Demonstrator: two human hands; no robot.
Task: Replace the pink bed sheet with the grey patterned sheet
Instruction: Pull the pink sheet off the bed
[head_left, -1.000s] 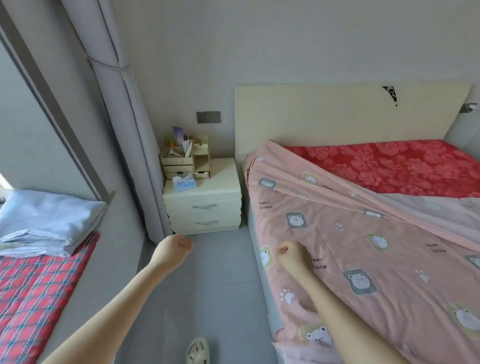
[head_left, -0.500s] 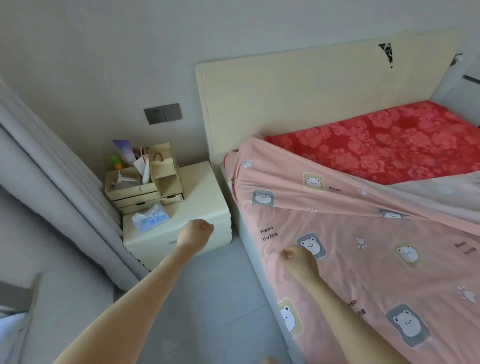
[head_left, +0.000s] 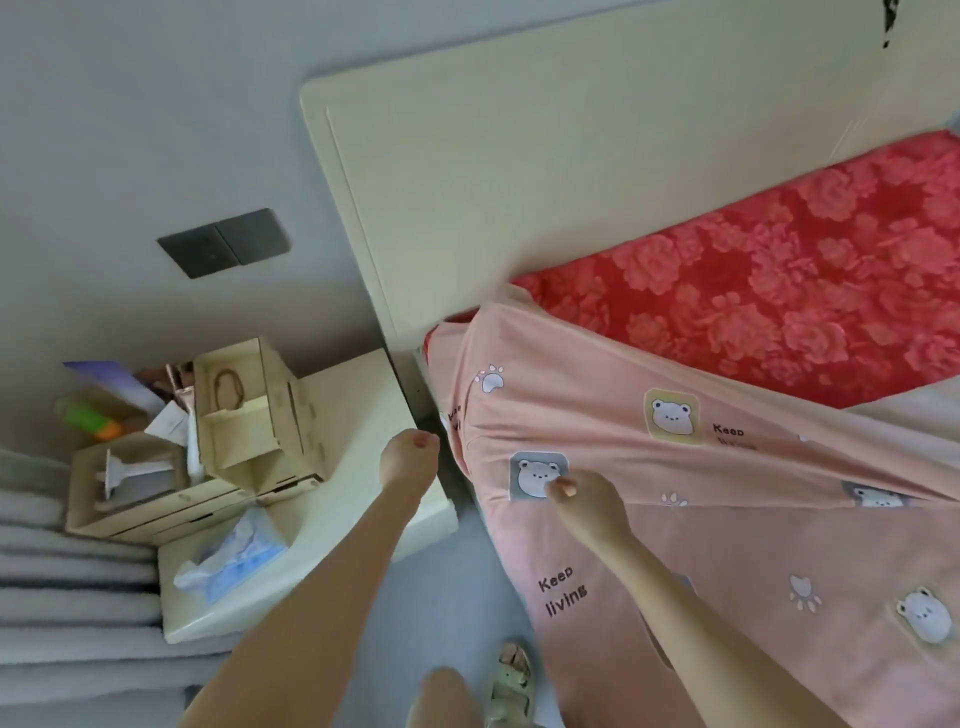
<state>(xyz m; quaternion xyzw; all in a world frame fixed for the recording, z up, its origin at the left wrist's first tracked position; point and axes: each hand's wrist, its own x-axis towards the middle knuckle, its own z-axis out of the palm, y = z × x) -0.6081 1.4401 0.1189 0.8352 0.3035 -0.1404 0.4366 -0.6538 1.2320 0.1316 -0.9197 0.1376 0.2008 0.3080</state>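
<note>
The pink bed sheet (head_left: 727, 519), printed with bears and paw marks, covers the near side of the bed. It is folded back at the far side, baring the red flowered mattress cover (head_left: 779, 280). My right hand (head_left: 584, 501) hovers over the sheet beside a grey bear print, fingers curled, and I see no fabric held in them. My left hand (head_left: 408, 462) is a closed fist holding nothing, over the gap between nightstand and bed corner. No grey patterned sheet is in view.
A cream nightstand (head_left: 358, 415) stands left of the bed with a wooden organiser (head_left: 244, 415) and a tissue pack (head_left: 234, 556) on it. The cream headboard (head_left: 519, 156) is behind, a grey curtain (head_left: 67, 597) at the left. My slippered foot (head_left: 511, 680) is on the floor.
I have moved along the bed toward the headboard. Both hands now lie close to the bed's near top corner. The window seat with folded linen has left the view.
</note>
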